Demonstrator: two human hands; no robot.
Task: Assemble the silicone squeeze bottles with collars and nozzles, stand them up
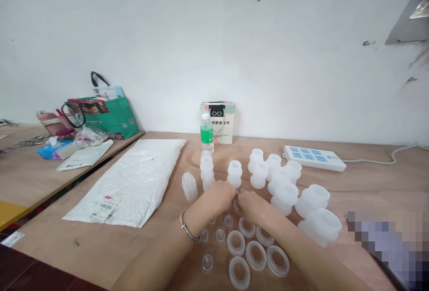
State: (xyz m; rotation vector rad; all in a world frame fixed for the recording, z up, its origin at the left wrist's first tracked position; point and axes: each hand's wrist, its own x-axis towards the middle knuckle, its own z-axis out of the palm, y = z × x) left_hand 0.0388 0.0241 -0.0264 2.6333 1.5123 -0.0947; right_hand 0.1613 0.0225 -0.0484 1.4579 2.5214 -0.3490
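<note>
Cloudy rings [248,255] lie flat on the wooden table [161,255], close in front of the person, between the two arms and partly under the right one. Small clear caps [207,262] sit just to the left of them, by the left wrist. I can see the person's left hand [223,192] and right hand [248,204] close together over the middle of the table, just behind the rings. The fingers of both hands are bent in toward each other. A see-through round bit [237,207] peeks out by the right fingers. I cannot tell if either hand is gripping something, because the fingers hide it. A silver bracelet [183,227] goes around the left wrist.

One white jar [234,175] stands upright right behind the hands. More white jars [284,198] stand in a bunch on the right, open at the top, with squeezed-in middles. To the left of the hands are a short clear stack [190,187], leaning a bit, and a taller stack [207,168] near it. Behind that stands a water bottle [207,135] with a green label, in front of a paper bag [228,135]. Farther left lies a big white packet [134,179]. On the right, near the wall, is a white power strip [314,158].
</note>
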